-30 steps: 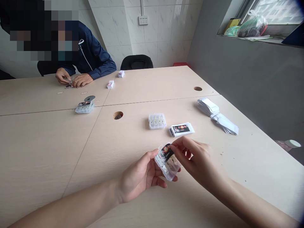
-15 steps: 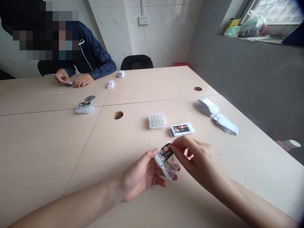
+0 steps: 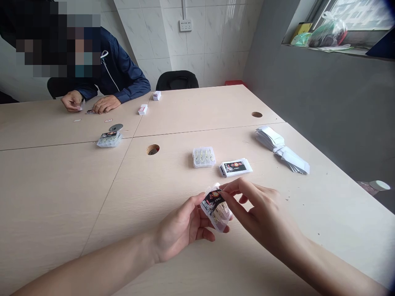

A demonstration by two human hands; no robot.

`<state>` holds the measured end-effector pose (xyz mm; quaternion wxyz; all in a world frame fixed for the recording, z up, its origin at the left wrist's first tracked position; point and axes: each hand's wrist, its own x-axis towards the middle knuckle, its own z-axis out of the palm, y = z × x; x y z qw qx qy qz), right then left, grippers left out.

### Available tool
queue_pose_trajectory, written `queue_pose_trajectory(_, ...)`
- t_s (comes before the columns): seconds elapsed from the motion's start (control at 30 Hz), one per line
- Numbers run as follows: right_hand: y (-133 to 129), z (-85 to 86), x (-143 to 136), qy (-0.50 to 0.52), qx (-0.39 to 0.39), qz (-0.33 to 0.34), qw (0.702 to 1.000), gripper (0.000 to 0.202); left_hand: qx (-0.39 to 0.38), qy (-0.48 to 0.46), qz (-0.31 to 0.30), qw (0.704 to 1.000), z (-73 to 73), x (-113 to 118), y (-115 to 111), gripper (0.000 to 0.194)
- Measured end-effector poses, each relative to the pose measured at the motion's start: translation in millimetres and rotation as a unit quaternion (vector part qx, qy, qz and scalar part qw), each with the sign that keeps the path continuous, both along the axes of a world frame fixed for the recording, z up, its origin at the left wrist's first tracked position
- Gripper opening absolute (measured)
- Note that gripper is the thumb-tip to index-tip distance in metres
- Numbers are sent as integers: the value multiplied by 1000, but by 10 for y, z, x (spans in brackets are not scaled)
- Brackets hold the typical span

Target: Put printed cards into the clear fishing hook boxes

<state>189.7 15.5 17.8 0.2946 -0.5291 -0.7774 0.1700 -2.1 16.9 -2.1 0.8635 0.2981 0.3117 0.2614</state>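
Note:
My left hand (image 3: 188,228) grips a small clear plastic box (image 3: 221,222) with metallic pieces inside, tilted above the table. Over the upper part of its lid lies a black printed sticker (image 3: 214,200). At the sticker's right corner, the thumb and forefinger of my right hand (image 3: 254,203) are pinched together. Just beyond my hands stands a stack of clear boxes (image 3: 203,157) with hook-like metal pieces showing through the lid. Beside it rests a pile of white-backed stickers (image 3: 237,167), a black printed one on top.
White paper strips (image 3: 279,148) lie spread at the right. More labelled boxes (image 3: 109,139) sit at the left near a metal disc (image 3: 116,127). Cable holes (image 3: 153,149) pierce the table. Across it, a person in a blue jacket (image 3: 126,70) handles small items near little white stacks (image 3: 142,109).
The sticker now lies flatter across the lid, my right fingers still at its corner. The other person's one hand has moved left, lifting a small clear item.

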Motion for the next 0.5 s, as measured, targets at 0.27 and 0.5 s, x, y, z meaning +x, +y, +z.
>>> queue_pose_trajectory(0.27,-18,24,-8,0,16,18,1000,13,2,8,5,1000,-8,-10,3,49)
queue_pose_trajectory(0.5,-24,45,-14,-7,11,33,999,12,3,9,5,1000,-11,-12,10,50)
